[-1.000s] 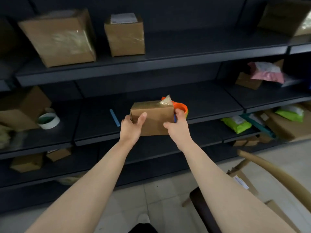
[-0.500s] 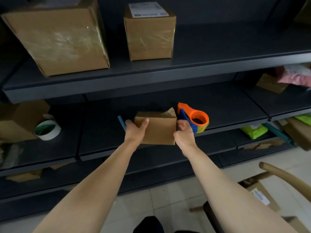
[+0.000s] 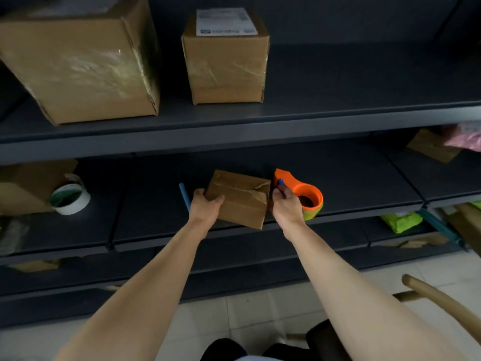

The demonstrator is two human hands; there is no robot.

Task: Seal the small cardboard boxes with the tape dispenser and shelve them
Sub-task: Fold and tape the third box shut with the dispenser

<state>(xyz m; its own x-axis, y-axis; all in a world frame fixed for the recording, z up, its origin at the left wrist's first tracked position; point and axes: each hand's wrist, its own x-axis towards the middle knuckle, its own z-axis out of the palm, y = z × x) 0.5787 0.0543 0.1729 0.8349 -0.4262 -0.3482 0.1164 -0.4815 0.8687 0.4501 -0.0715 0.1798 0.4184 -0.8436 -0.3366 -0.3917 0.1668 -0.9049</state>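
A small cardboard box (image 3: 240, 198) with clear tape across its top sits on the dark middle shelf (image 3: 364, 194), near the front edge. My left hand (image 3: 207, 205) grips the box's left side, thumb on top. An orange tape dispenser (image 3: 304, 194) with a blue handle and a roll of tape lies just right of the box. My right hand (image 3: 286, 207) is against the box's right edge, its fingers curled round the dispenser's blue handle.
A blue stick (image 3: 184, 194) lies left of the box and a white tape roll (image 3: 70, 199) further left. The upper shelf holds a large taped box (image 3: 78, 61) and a labelled box (image 3: 226, 61). A wooden chair back (image 3: 442, 300) stands at lower right.
The box has gone forward and down onto the middle shelf, its taped top now facing up. Both hands went with it, and the view has closed in on the shelves.
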